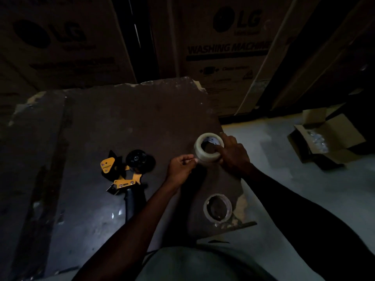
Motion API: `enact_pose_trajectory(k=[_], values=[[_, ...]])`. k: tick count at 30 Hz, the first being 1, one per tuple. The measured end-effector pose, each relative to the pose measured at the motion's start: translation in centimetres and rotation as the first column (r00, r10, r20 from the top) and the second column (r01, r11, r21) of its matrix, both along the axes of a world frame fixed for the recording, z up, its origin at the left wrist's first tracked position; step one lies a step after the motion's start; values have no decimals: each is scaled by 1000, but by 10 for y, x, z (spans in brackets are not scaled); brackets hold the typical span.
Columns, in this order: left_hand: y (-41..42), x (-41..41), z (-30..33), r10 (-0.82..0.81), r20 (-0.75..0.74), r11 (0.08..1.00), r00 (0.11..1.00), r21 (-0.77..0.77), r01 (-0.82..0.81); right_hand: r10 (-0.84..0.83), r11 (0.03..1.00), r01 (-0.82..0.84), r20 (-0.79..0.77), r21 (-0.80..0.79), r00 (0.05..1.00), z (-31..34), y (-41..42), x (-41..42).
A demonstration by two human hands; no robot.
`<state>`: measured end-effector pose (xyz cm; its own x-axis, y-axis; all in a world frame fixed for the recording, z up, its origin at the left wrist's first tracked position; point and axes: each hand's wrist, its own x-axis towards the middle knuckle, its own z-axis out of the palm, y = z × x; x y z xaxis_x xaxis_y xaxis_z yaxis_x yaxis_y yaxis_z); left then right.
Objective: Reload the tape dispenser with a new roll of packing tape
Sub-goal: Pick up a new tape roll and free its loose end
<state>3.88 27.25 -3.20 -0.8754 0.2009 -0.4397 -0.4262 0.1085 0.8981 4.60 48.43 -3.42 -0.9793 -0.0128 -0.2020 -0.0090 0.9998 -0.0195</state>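
Note:
A full roll of clear packing tape (199, 151) is held just above the dark worn table (132, 122) near its right edge. My right hand (233, 154) grips the roll, with a finger through its core. My left hand (180, 169) pinches at the roll's left side, where the tape end seems to be. The yellow and black tape dispenser (123, 173) lies on its side to the left, its black hub bare and its handle pointing toward me. A nearly spent tape core (217, 207) lies flat near the table's front right corner.
Large cardboard washing machine boxes (225, 49) stand close behind the table. An open small carton (324, 138) with wrapped items sits on the pale floor to the right. The scene is dim.

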Motion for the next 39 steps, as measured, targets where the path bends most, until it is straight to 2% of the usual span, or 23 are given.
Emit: enact_pose_trajectory(k=[2,6,8,11,14,17,21,24,28,33,39], values=[[3,1,2,2,9,1000,1000,13,-2,16,1000,-15,16,-18,1000,-2,6,-7],[5,-1,3,7,21,1000,1000,28,-8,-115,977,128,83,-172,990,-4,12,-14],[5,-2,2,9,19,1000,1000,23,-9,-65,976,82,91,-202,994,-4,13,-14],[6,-1,2,13,21,1000,1000,15,-14,44,975,-30,60,-220,997,-2,12,-9],[5,0,2,8,22,1000,1000,1,-8,-8,942,18,30,-335,1000,-2,5,-5],[3,3,2,0,33,1000,999,-8,0,-22,924,-2,-57,-384,998,-5,-1,-2],[0,9,5,-17,22,1000,1000,-5,17,-119,866,72,-63,-495,991,-3,-8,0],[-3,13,8,-32,8,999,999,0,32,-271,732,164,-62,-661,961,2,-16,3],[-5,19,18,-70,-54,997,996,30,72,-362,481,207,22,-852,932,30,-41,17],[-9,24,32,-69,-158,996,985,44,77,-457,188,312,199,-931,867,41,-66,26],[-22,27,58,8,-248,998,969,59,7,-473,-35,258,243,-965,847,55,-100,35]])
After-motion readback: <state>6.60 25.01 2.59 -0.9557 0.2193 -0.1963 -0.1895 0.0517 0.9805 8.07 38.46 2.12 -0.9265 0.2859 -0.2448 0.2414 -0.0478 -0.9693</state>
